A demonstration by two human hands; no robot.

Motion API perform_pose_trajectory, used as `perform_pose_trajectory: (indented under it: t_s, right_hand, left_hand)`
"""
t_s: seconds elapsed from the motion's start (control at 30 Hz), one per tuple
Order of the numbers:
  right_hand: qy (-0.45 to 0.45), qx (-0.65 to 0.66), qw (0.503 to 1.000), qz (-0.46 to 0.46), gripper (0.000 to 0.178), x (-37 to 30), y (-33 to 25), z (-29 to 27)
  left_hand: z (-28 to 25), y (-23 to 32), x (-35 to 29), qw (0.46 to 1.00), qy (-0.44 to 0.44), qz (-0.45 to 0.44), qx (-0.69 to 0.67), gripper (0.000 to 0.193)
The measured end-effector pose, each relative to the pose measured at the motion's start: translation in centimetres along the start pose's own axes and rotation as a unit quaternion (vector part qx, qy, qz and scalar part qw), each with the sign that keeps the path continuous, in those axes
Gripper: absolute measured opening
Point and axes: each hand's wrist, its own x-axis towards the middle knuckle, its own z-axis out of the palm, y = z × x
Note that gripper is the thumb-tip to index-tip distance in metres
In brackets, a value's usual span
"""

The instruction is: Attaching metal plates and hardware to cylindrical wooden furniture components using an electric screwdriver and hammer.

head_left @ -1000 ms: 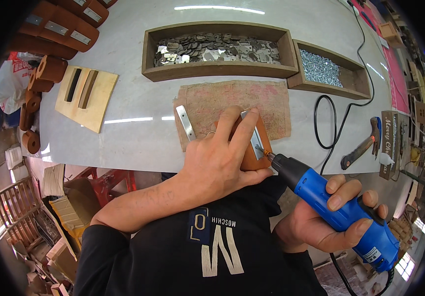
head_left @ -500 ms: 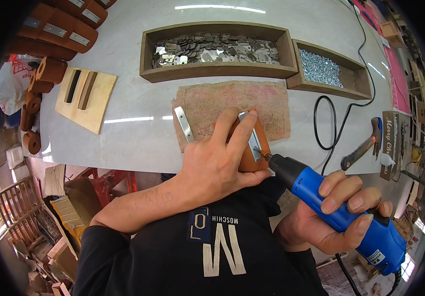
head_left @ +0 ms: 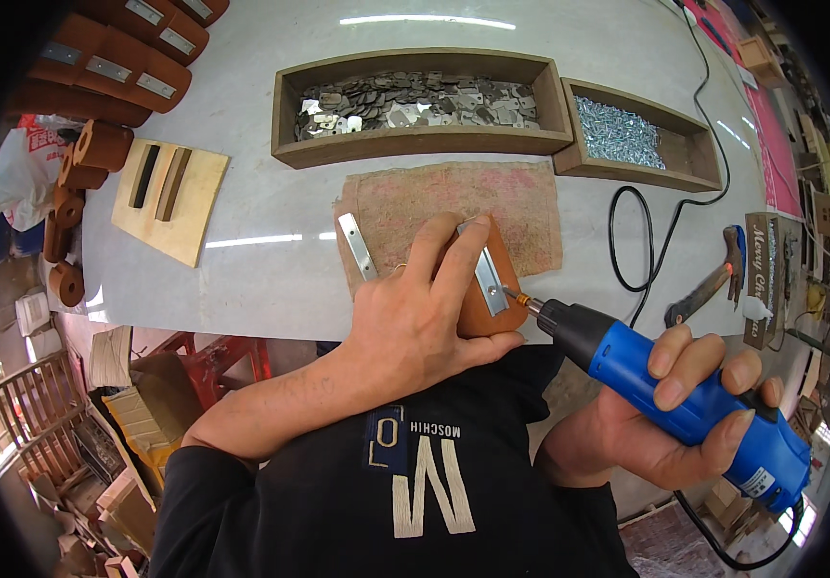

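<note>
My left hand [head_left: 415, 323] presses down on a reddish-brown wooden piece [head_left: 487, 308] lying at the near edge of a worn brown mat [head_left: 463, 202]. A narrow metal plate [head_left: 488, 279] lies along the piece, under my fingertips. My right hand [head_left: 661, 419] grips a blue electric screwdriver [head_left: 675, 395] whose bit touches the plate's near end. A second loose metal strip [head_left: 357, 246] lies on the mat to the left of my hand.
Two wooden trays at the back hold flat metal plates [head_left: 415, 96] and screws [head_left: 617, 130]. A plywood jig [head_left: 169, 197] and stacked brown wooden pieces [head_left: 112, 67] are at left. A black cable [head_left: 632, 241] and a hammer [head_left: 709, 284] lie at right.
The screwdriver has stayed on the plate's near end, shifting only slightly. My left hand keeps holding the wooden piece.
</note>
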Motion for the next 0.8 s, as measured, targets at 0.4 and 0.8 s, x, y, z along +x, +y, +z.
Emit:
perform_pose_trajectory:
  t_s: [0.4, 0.8]
  right_hand:
    - [0.016, 0.051, 0.999, 0.002, 0.038, 0.2, 0.4, -1.7]
    - [0.010, 0.047, 0.999, 0.021, 0.039, -0.1, 1.5, -0.9]
  left_hand:
    - [0.1, -0.2, -0.1, 0.999, 0.024, 0.027, -0.004, 0.102]
    - [0.1, -0.3, -0.3, 0.999, 0.023, 0.024, -0.003, 0.100]
